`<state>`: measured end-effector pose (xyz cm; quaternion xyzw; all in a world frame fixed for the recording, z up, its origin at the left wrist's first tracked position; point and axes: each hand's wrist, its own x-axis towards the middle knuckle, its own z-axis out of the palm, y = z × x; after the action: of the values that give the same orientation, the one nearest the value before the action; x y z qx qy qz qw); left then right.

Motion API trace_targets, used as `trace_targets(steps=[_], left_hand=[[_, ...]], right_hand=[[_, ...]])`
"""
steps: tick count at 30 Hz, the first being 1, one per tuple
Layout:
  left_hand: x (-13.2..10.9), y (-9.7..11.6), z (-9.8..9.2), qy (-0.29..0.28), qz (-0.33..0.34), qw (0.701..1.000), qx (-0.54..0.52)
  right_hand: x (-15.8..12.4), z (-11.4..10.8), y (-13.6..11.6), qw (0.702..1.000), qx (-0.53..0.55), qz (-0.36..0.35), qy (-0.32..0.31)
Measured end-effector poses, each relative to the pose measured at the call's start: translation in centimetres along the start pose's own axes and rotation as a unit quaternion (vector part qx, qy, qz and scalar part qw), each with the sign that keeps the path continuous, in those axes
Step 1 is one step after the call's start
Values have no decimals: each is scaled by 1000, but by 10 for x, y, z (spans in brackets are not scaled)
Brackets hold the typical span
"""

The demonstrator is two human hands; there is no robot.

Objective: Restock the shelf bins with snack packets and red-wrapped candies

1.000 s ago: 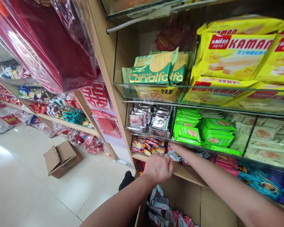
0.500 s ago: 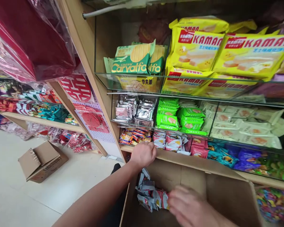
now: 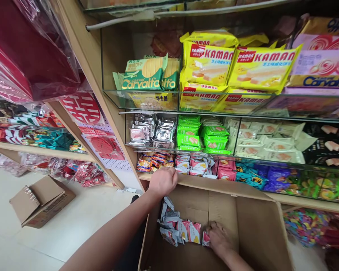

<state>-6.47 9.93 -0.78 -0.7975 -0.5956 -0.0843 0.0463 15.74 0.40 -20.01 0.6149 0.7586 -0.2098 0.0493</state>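
A large open cardboard box point(image 3: 223, 205) stands against the front of the shelf. My left hand point(image 3: 163, 182) is closed over its far left rim. Inside the box, several small white-and-pink snack packets point(image 3: 183, 230) lie in a row on the bottom, with more heaped at the left wall. Down in the box, my right hand point(image 3: 217, 237) has its fingers closed on a single snack packet point(image 3: 206, 238) at the right end of that row. Part of that packet is hidden under the fingers.
Glass-fronted shelves hold yellow wafer packs point(image 3: 260, 69), green wafer packets point(image 3: 189, 136) and similar white-and-pink packets point(image 3: 197, 165). A smaller cardboard box point(image 3: 49, 203) sits on the floor at left. A wrapped dark red item point(image 3: 25, 49) hangs at upper left.
My right hand has reached further into the box and now rests at the right end of the packet row. My left hand stays on the rim. The view has shifted right.
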Motion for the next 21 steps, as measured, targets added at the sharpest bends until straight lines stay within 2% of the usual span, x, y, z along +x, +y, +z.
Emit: trace_targets(steps=[3, 5, 7, 9, 12, 14, 16, 18, 19, 21], left_hand=[[1, -1, 0, -5, -8, 1000, -5], [2, -3, -1, -6, -14, 1000, -19], [2, -4, -2, 5, -11, 998, -59], [0, -1, -6, 36, 11, 990, -132], [-13, 17, -13, 77, 56, 954, -285], [-25, 35, -17, 30, 69, 917, -393], [-37, 54, -20, -75, 72, 877, -470], [-46, 68, -20, -162, 48, 840, -516], [-49, 73, -18, -187, 25, 825, -533], [-53, 80, -13, -199, -24, 806, -557]], right_hand=[[-4, -8, 6, 999, 43, 10, 4], [-8, -25, 5, 994, 110, 9, 11], [-16, -52, -2, 973, 225, -7, 39], [-27, -85, -13, 936, 344, -43, 66], [-44, -130, -31, 897, 428, -53, 98], [-55, -150, -41, 895, 427, -71, 105], [-63, -161, -49, 897, 417, -94, 113], [-67, -164, -54, 892, 424, -86, 128], [-67, -164, -55, 887, 435, -73, 134], [-65, -160, -57, 869, 473, -41, 140]])
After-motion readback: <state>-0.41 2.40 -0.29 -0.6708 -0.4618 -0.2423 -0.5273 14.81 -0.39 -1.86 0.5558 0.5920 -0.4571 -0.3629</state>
